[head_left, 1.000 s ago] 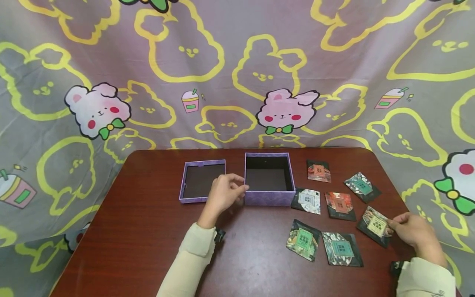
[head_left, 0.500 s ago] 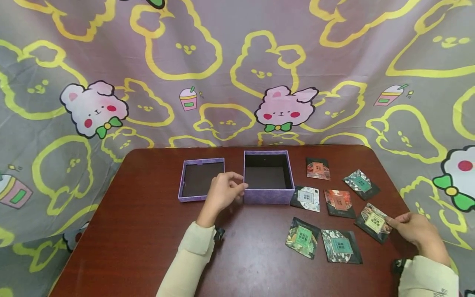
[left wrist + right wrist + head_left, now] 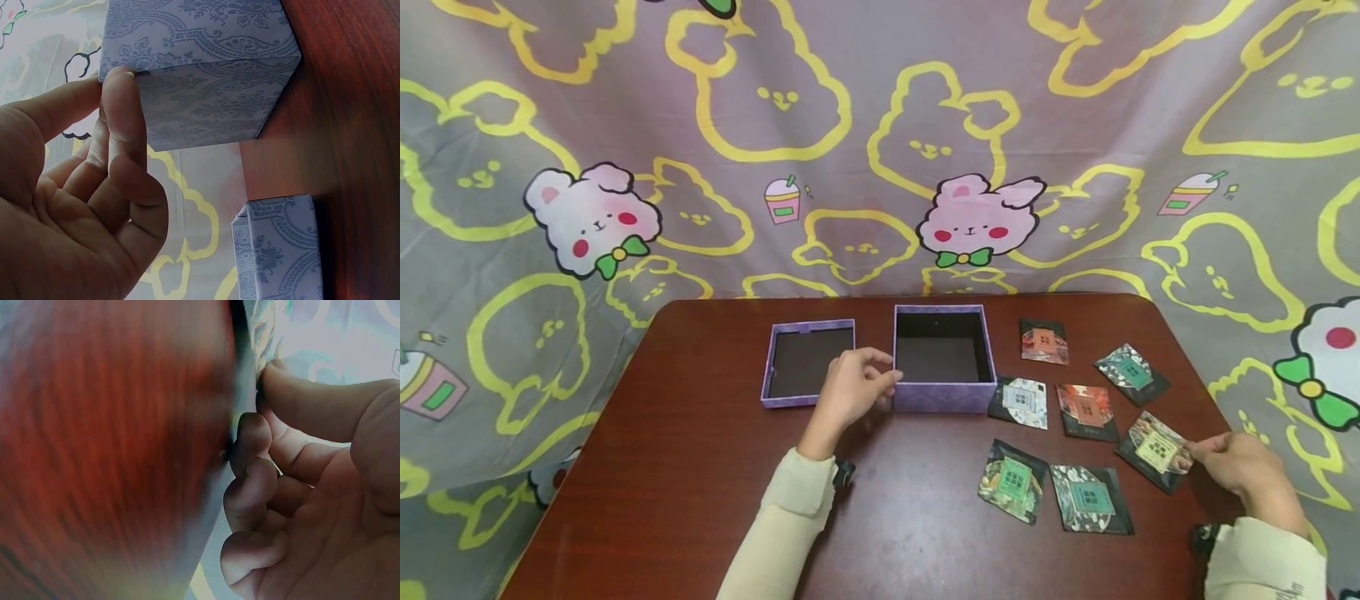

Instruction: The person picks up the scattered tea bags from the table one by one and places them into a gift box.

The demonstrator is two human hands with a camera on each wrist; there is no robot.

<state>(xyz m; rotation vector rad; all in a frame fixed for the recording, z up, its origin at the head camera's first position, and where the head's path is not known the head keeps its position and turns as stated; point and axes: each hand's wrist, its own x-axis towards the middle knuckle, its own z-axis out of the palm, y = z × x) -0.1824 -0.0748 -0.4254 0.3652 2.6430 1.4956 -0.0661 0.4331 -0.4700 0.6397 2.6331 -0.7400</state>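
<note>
A purple patterned box stands uncovered at the back of the table, its dark inside in sight. The thumb and forefinger of my left hand grip its near left corner; the left wrist view has them at the edge of the patterned wall. At the right, a flat black sachet with a yellow label is pinched at its right edge by my right hand. In the right wrist view the thumb meets the sachet's edge, with the other fingers curled below.
The shallow purple lid lies inside up, left of the box. Several more sachets lie about, including a white-labelled one against the box, a red one, a green one and a teal one. A printed curtain hangs behind the table.
The sachet with the yellow label has shifted very slightly left with my right hand. My left hand stays at the box corner; the head view has tilted a little.
</note>
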